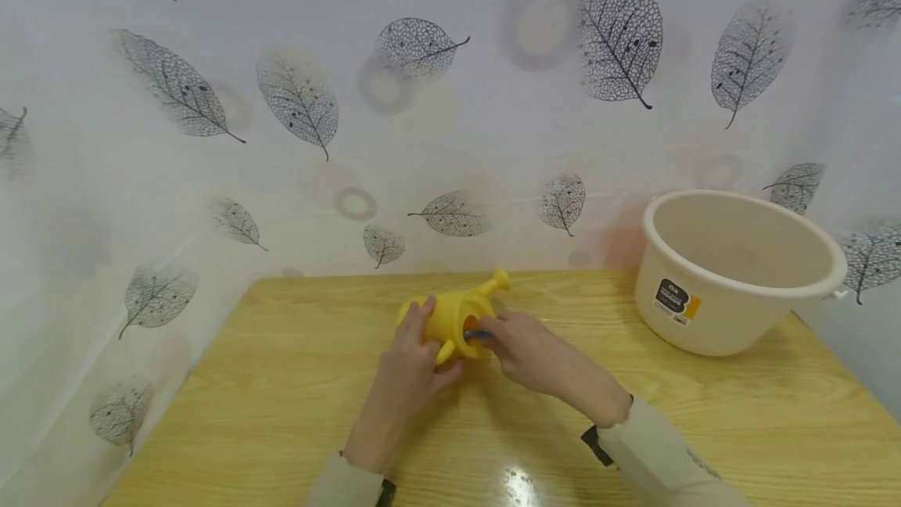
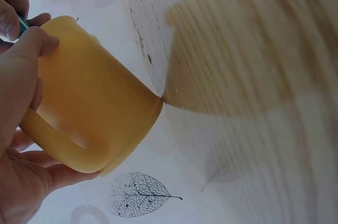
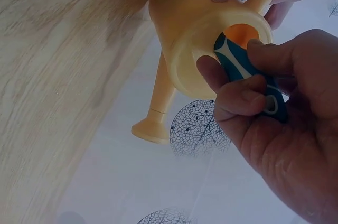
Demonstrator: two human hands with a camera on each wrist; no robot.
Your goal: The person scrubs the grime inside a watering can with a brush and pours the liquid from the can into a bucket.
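Note:
A yellow watering can (image 1: 442, 318) lies tilted at the far side of the table, its mouth turned toward the right hand and its spout pointing back. My left hand (image 1: 404, 378) grips the can around its body near the looped handle (image 2: 63, 147). Between the thumb and fingers of my right hand (image 1: 531, 352) is a blue handle with white stripes (image 3: 240, 63). It reaches into the round opening in the can's top; the far end is hidden inside, so I cannot tell what tool it belongs to. The spout's rose (image 3: 151, 130) shows in the right wrist view.
A large cream bucket (image 1: 651, 288) with a label stands at the back right of the wooden table (image 1: 281, 382). Behind the table hangs a pale curtain (image 1: 464, 131) printed with dark leaves, close to the can's spout.

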